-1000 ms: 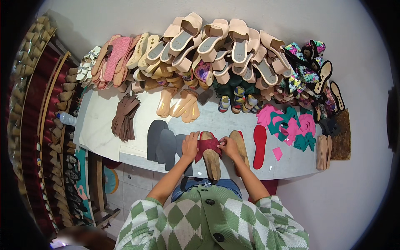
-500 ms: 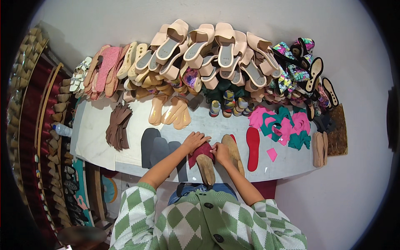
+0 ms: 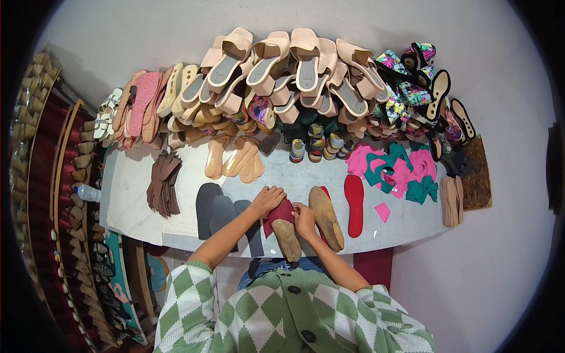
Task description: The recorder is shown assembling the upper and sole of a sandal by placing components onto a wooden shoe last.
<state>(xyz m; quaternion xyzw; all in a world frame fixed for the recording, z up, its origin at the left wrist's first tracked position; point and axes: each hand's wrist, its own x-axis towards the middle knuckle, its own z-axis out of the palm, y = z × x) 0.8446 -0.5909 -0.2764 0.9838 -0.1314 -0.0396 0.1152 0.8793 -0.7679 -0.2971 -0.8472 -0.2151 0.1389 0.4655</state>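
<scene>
A wooden shoe last (image 3: 286, 240) lies with its heel end toward me at the table's front edge. A dark red shoe upper (image 3: 282, 212) wraps over its far part. My left hand (image 3: 268, 202) curls over the upper's left side and presses it to the last. On the opposite side, my right hand (image 3: 303, 219) pinches the upper's edge; its fingertips are partly hidden. Just right of that hand rests a second wooden last (image 3: 326, 217), with a bit of red showing beneath it. Farther right lies a red insole (image 3: 354, 206).
Dark grey insoles (image 3: 222, 217) lie left of my hands, beyond them brown strips (image 3: 163, 183). Beige slide sandals (image 3: 240, 159) sit behind. Heeled sandals (image 3: 307, 67) pile along the wall. Pink and green cut pieces (image 3: 393, 167) and tan soles (image 3: 452, 201) occupy the right.
The upper's right edge now lies closer against the last, and both hands stay on it. The whole view has shifted slightly.
</scene>
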